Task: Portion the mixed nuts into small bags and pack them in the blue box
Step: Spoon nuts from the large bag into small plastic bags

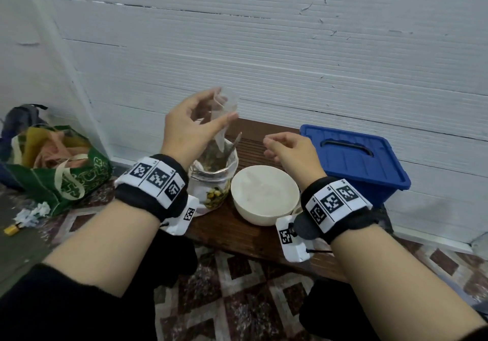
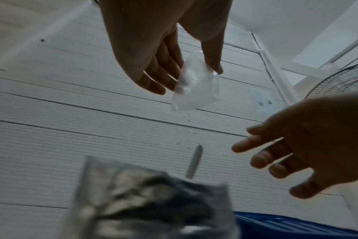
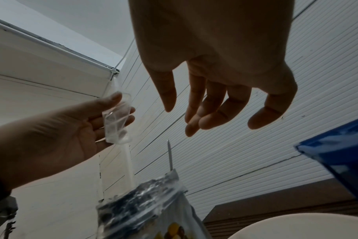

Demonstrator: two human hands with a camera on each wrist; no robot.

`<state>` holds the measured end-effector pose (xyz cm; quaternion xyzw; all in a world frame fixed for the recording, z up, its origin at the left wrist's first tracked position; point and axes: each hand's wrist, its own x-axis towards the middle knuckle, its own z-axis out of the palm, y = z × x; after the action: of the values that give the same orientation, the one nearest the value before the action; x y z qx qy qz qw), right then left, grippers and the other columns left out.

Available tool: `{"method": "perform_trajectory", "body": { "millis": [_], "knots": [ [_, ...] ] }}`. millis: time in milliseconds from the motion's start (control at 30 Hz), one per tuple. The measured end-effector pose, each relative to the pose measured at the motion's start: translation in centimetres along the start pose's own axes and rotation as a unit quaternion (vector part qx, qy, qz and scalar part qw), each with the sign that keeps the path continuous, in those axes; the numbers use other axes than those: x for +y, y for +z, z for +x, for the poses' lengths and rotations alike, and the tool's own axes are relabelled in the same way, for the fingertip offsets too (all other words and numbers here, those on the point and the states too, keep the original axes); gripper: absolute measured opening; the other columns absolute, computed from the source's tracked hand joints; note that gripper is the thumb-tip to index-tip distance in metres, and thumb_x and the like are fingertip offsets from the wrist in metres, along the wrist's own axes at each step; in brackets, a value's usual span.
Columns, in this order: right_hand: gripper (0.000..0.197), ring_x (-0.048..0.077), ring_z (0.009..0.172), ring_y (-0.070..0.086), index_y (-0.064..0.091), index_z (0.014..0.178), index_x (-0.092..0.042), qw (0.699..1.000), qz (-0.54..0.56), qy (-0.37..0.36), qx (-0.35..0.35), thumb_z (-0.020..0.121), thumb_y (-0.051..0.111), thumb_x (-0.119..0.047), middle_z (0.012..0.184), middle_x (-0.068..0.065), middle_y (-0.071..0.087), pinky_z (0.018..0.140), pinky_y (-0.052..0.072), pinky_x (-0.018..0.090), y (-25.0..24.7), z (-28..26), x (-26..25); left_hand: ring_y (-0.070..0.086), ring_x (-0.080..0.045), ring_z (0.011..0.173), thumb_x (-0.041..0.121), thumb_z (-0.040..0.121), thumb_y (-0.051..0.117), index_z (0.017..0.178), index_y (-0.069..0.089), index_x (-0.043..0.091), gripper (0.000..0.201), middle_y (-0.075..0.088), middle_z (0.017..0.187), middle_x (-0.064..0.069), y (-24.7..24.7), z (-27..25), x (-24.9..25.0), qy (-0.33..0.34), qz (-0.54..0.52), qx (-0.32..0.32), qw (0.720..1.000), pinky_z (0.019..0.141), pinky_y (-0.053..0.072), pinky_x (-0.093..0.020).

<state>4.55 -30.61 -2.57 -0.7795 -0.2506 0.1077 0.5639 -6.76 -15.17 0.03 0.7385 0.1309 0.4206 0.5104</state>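
Fingers (image 1: 211, 96) and thumb of my left hand (image 1: 190, 126) pinch a small clear bag (image 1: 224, 113) above the nut pouch (image 1: 211, 179). My right hand (image 1: 290, 150) hangs loose, holding nothing, right of the pouch. Just right of the pouch sits a white bowl (image 1: 265, 195); beyond that, the lidded blue box (image 1: 359, 161).

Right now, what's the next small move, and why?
Probably bring the empty right hand over to pull open the small clear plastic bag that the left hand pinches: it looks empty, and the spoon handle waits in the nut pouch.
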Motion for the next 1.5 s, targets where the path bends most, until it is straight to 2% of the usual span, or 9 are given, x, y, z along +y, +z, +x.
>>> {"method": "perform_trajectory", "body": {
  "millis": [100, 233, 333, 500, 667, 867, 1167, 1267, 1500],
  "knots": [
    [0.028, 0.014, 0.096, 0.064, 0.067, 0.102, -0.026, 0.999, -0.047, -0.003, -0.019, 0.081, 0.069, -0.045, 0.095, -0.005, 0.067, 0.089, 0.052, 0.037, 2.0, 0.5, -0.5, 0.064, -0.006, 0.102, 0.026, 0.073, 0.083, 0.114, 0.064, 0.028, 0.046, 0.069, 0.107, 0.010, -2.6, 1.2, -1.3, 0.020, 0.028, 0.055, 0.998, 0.096, 0.052, -0.035],
    [0.045, 0.008, 0.094, 0.055, 0.066, 0.115, -0.021, 0.995, -0.094, -0.013, -0.013, 0.081, 0.067, -0.050, 0.084, -0.019, 0.057, 0.095, 0.046, 0.040, 4.0, 0.8, -1.1, 0.058, 0.010, 0.098, 0.030, 0.074, 0.082, 0.117, 0.064, 0.024, 0.046, 0.065, 0.106, 0.017, -4.7, 1.9, -4.0, 0.018, 0.102, 0.065, 0.993, 0.094, 0.045, -0.013],
    [0.035, 0.010, 0.093, 0.056, 0.069, 0.105, -0.019, 0.994, -0.111, -0.016, 0.016, 0.083, 0.067, -0.047, 0.078, -0.020, 0.056, 0.098, 0.043, 0.045, 5.6, 1.4, -1.2, 0.055, 0.013, 0.096, 0.032, 0.073, 0.082, 0.116, 0.064, 0.028, 0.047, 0.065, 0.108, 0.013, -5.0, 1.8, -6.1, -0.010, 0.133, 0.039, 0.990, 0.086, 0.039, -0.002],
    [0.014, 0.019, 0.092, 0.061, 0.069, 0.090, -0.026, 0.978, -0.183, -0.080, 0.062, 0.094, 0.056, -0.031, 0.078, -0.009, 0.063, 0.096, 0.041, 0.043, 7.3, 1.6, -1.0, 0.056, 0.010, 0.093, 0.033, 0.073, 0.082, 0.113, 0.063, 0.032, 0.044, 0.063, 0.098, 0.020, -4.3, 1.5, -8.3, -0.047, 0.135, -0.004, 0.990, 0.083, 0.042, -0.008],
    [0.022, 0.018, 0.094, 0.054, 0.067, 0.101, -0.024, 0.926, -0.292, -0.224, 0.082, 0.098, 0.045, -0.028, 0.092, -0.007, 0.068, 0.076, 0.017, 0.030, 7.6, 1.1, -1.6, 0.056, 0.021, 0.081, 0.027, 0.072, 0.083, 0.104, 0.062, 0.034, 0.040, 0.061, 0.085, 0.028, -3.7, 1.0, -9.3, -0.030, 0.123, -0.023, 0.992, 0.074, 0.042, -0.001],
    [0.018, 0.022, 0.075, 0.050, 0.069, 0.090, -0.020, 0.868, -0.376, -0.311, 0.095, 0.093, 0.051, -0.023, 0.068, -0.009, 0.061, 0.067, 0.010, 0.031, 7.9, 1.0, -0.4, 0.058, 0.014, 0.089, 0.031, 0.069, 0.085, 0.104, 0.065, 0.035, 0.041, 0.065, 0.094, 0.023, -3.7, 0.7, -9.7, -0.020, 0.122, -0.041, 0.991, 0.080, 0.045, -0.007],
    [0.015, 0.019, 0.088, 0.051, 0.059, 0.087, -0.027, 0.973, -0.172, -0.140, 0.062, 0.097, 0.049, -0.021, 0.077, -0.007, 0.060, 0.092, 0.034, 0.040, 8.2, 1.8, 0.1, 0.061, 0.007, 0.091, 0.034, 0.069, 0.084, 0.108, 0.067, 0.029, 0.043, 0.067, 0.096, 0.017, -3.8, 0.7, -9.7, -0.002, 0.138, -0.050, 0.989, 0.076, 0.048, -0.007],
    [0.017, 0.026, 0.083, 0.059, 0.058, 0.083, -0.026, 0.985, -0.108, -0.094, 0.095, 0.095, 0.050, -0.018, 0.070, -0.011, 0.058, 0.092, 0.042, 0.055, 8.3, 2.1, 0.3, 0.060, 0.009, 0.091, 0.033, 0.069, 0.084, 0.109, 0.068, 0.028, 0.044, 0.067, 0.096, 0.018, -3.7, 0.6, -9.4, -0.004, 0.133, -0.049, 0.990, 0.077, 0.047, -0.006],
    [0.023, 0.024, 0.083, 0.061, 0.054, 0.076, -0.029, 0.986, -0.067, 0.009, 0.154, 0.095, 0.047, -0.019, 0.073, -0.002, 0.063, 0.097, 0.042, 0.052, 7.4, 3.0, -0.2, 0.057, 0.017, 0.089, 0.036, 0.067, 0.084, 0.112, 0.065, 0.034, 0.049, 0.064, 0.096, 0.023, -4.1, 0.6, -9.2, -0.030, 0.115, -0.041, 0.992, 0.076, 0.043, -0.002]
  ]
}}
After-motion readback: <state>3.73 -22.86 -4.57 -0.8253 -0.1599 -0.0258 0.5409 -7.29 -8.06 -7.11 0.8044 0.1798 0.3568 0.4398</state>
